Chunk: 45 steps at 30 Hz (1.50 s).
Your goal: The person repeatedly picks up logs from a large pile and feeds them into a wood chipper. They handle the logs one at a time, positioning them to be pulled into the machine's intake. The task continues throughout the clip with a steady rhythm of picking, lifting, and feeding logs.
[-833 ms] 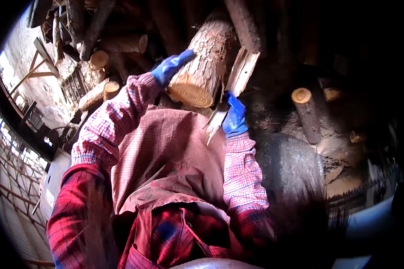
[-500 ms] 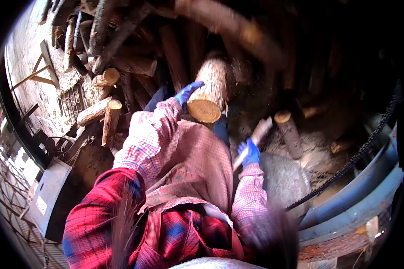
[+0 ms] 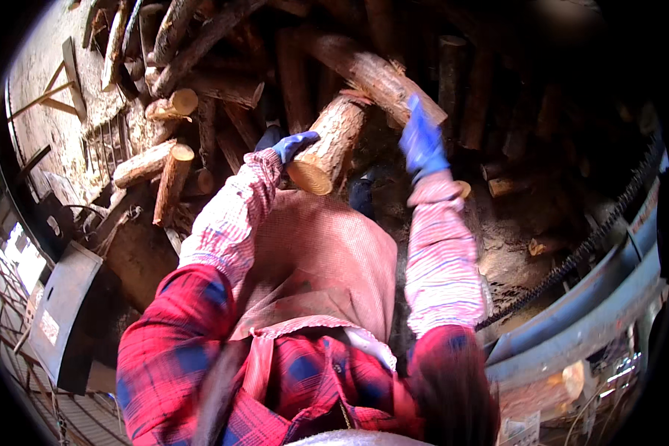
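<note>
Your left hand (image 3: 293, 144) curls over the cut end of the log (image 3: 327, 145), gripping it; your right hand (image 3: 422, 141) lies flat on the bark just beyond. That one-sided hold could let it roll onto the log pile (image 3: 201, 89).
</note>
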Each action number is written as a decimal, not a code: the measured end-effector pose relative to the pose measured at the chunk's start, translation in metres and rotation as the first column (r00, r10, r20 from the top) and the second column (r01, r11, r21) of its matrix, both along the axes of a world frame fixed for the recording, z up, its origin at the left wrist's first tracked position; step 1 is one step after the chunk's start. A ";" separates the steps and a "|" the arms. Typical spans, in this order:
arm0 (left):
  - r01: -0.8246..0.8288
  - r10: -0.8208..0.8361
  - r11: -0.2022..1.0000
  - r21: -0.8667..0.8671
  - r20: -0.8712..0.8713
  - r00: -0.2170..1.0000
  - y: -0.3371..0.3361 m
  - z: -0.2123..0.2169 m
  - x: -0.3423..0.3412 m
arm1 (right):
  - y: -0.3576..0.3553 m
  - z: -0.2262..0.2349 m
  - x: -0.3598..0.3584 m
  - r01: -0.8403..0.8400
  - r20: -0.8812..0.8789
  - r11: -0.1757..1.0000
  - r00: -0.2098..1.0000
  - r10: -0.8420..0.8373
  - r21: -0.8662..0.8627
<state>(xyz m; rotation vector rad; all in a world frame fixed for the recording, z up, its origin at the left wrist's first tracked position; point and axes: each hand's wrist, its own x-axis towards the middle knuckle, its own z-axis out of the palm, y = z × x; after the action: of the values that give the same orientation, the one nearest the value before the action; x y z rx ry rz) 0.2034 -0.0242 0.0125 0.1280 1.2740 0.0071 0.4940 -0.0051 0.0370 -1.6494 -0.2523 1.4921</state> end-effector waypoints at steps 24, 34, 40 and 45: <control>-0.302 0.313 0.949 -0.093 0.145 0.939 -0.089 0.284 0.078 | -0.200 0.206 -0.082 0.258 -0.720 0.921 0.575 -0.389 -0.291; -0.253 0.053 0.606 0.754 0.279 0.959 -0.124 0.444 0.184 | -0.195 0.424 0.070 0.014 0.221 0.866 0.965 -0.143 0.500; -0.259 -0.580 0.346 0.902 0.422 0.697 -0.159 0.506 0.331 | -0.271 0.602 0.200 -0.196 0.709 0.878 0.676 -0.201 0.437; -0.118 -0.790 0.192 0.974 0.225 0.570 -0.195 0.539 0.385 | -0.339 0.615 0.278 -0.343 0.982 0.925 0.152 -0.117 0.163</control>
<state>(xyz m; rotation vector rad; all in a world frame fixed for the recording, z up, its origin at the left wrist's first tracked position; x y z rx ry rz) 0.5885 -0.2194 0.5510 1.4440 0.1478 0.3749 0.7722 -0.3445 0.6515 -2.0723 -1.3471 0.0763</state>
